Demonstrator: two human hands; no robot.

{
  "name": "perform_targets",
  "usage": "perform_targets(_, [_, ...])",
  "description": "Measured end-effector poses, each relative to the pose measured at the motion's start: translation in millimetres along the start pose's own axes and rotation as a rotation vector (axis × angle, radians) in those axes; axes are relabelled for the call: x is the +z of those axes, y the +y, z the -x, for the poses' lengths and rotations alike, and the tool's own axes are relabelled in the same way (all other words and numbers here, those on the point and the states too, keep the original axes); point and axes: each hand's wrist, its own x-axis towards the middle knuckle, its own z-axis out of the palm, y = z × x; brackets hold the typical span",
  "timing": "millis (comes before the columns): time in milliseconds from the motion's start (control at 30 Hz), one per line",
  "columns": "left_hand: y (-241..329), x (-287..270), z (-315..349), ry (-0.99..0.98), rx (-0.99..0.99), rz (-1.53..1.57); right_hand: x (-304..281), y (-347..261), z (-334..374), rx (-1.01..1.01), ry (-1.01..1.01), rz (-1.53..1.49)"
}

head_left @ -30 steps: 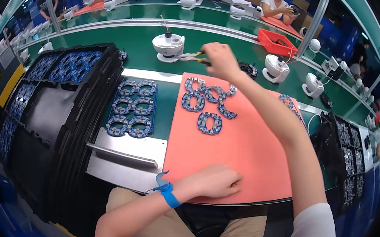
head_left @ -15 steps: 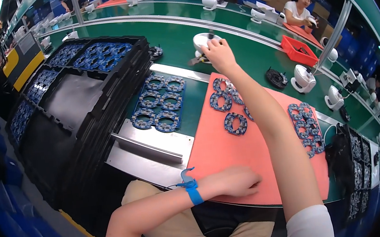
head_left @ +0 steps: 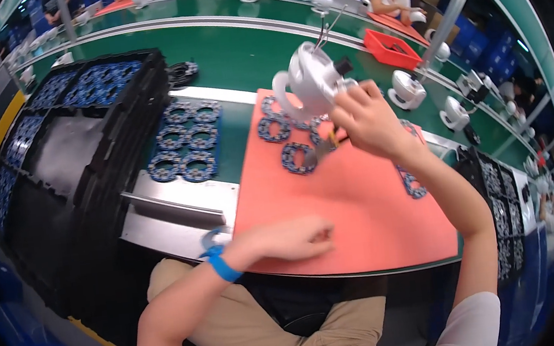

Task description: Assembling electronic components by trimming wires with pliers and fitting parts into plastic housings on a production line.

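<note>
Tilted in the air above the far edge of the pink mat (head_left: 366,231), at 12 o'clock from the mat's middle, is a white device (head_left: 310,77) with thin wires at its top and a black cylinder (head_left: 343,66) on its side. The right hand (head_left: 366,118) grips its right side with bent fingers, and also has the blurred pliers (head_left: 322,149) tucked in it, their tips angled toward 8 o'clock. Below lie loose ring-shaped circuit boards (head_left: 296,158), toward 11 o'clock. The left hand (head_left: 298,237), at 8 o'clock, is curled into a loose fist; whether anything sits inside I cannot tell. A blue wristband (head_left: 225,266) circles that wrist. Farther out stand a six-ring board panel (head_left: 186,141) at 10 o'clock, stacked black trays (head_left: 120,146) beyond it, and a red bin (head_left: 391,50) at 1 o'clock.
</note>
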Motion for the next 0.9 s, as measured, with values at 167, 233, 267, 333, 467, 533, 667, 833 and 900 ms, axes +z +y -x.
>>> perform_targets(167, [33,-41,15,0.226,-0.16,0.059,-85,-53,61,-0.078,-0.153,-0.035])
perform_targets(233, [49,-49,14,0.379,-0.224,0.113,-95,-67,76,-0.084,-0.227,-0.084])
perform_targets(267, [46,-47,13,0.46,-0.242,0.131,-96,-72,83,-0.095,-0.251,-0.105])
perform_targets(333, [40,-34,1,0.733,-0.114,0.054,-99,-78,92,-0.121,-0.308,-0.183])
perform_targets(467, [41,-18,-17,0.619,0.072,-0.266,-98,-81,105,-0.034,-0.252,-0.335])
perform_targets(533, [36,-13,-20,0.561,0.101,-0.486,-104,-72,104,0.037,-0.186,-0.44])
perform_targets(667, [31,-15,-18,0.544,0.046,-0.416,-107,-55,102,0.285,0.006,-0.435])
perform_targets(833, [33,-23,-22,0.625,0.056,-0.436,-93,-33,95,0.49,0.009,-0.321])
perform_targets(900, [30,-25,-24,0.687,0.039,-0.269,-86,-24,90,0.501,-0.039,-0.316])
